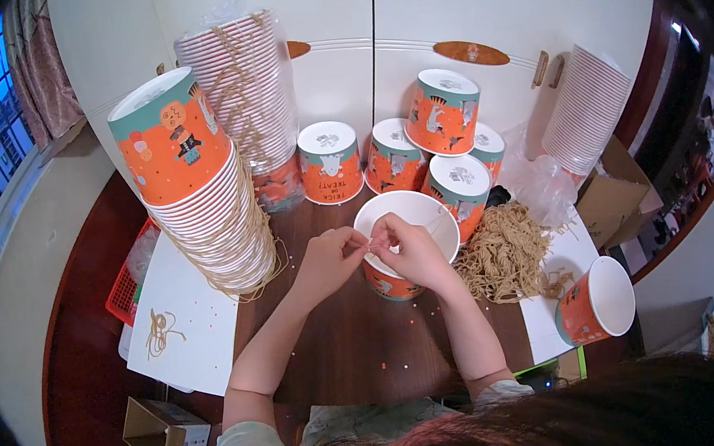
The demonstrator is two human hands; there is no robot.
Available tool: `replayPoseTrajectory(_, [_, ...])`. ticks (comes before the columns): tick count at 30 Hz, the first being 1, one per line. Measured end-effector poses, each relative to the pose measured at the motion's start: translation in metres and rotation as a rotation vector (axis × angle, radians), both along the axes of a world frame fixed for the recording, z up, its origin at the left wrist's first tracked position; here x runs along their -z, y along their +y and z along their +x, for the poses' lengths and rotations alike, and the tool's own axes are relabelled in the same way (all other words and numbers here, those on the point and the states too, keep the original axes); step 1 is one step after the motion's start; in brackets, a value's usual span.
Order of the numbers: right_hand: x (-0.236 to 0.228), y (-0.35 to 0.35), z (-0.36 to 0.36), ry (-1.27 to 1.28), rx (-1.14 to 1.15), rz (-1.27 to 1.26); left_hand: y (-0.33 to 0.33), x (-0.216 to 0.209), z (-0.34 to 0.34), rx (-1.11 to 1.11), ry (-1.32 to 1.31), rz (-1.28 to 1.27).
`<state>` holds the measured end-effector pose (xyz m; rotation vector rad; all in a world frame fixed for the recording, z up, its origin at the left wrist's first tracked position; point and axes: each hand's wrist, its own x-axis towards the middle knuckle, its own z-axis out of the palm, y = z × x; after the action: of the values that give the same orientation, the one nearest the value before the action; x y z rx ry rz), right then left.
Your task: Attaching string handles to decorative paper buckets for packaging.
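Observation:
A white-lined paper bucket (411, 203) with an orange printed outside stands open side up on the brown table in front of me. My left hand (333, 261) and my right hand (413, 256) meet over its near left rim. Both are closed, thumbs and fingertips pinched together on a thin tan cord (370, 247), mostly hidden by the fingers. A fine strand also shows inside the bucket towards its right side. Just right of the bucket lies a tangled heap of tan cord (506, 252).
Upside-down buckets (330, 170) line the back, some piled up. Tall bucket stacks stand left (202, 225), back left (241, 88) and far right (584, 106). One bucket (578, 313) tilts at the right edge. Loose cord (161, 332) lies on white board at left.

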<state>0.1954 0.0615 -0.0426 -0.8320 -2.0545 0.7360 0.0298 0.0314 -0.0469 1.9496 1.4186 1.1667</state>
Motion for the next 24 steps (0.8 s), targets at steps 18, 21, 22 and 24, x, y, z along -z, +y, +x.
replayPoseTrajectory(18, [-0.014, -0.006, 0.003, -0.060, -0.019, -0.017, 0.012, 0.002, -0.020, 0.339, -0.707, -0.690])
replayPoseTrajectory(21, [-0.014, -0.007, 0.000, 0.026, -0.059, 0.071, 0.010, 0.001, -0.019, 0.308, -0.748, -0.702])
replayPoseTrajectory(22, [-0.014, -0.007, 0.000, 0.022, -0.054, 0.064, 0.010, 0.002, -0.020, 0.308, -0.748, -0.702])
replayPoseTrajectory(24, [-0.014, -0.007, 0.000, 0.017, -0.047, 0.057, 0.011, 0.003, -0.020, 0.339, -0.759, -0.702])
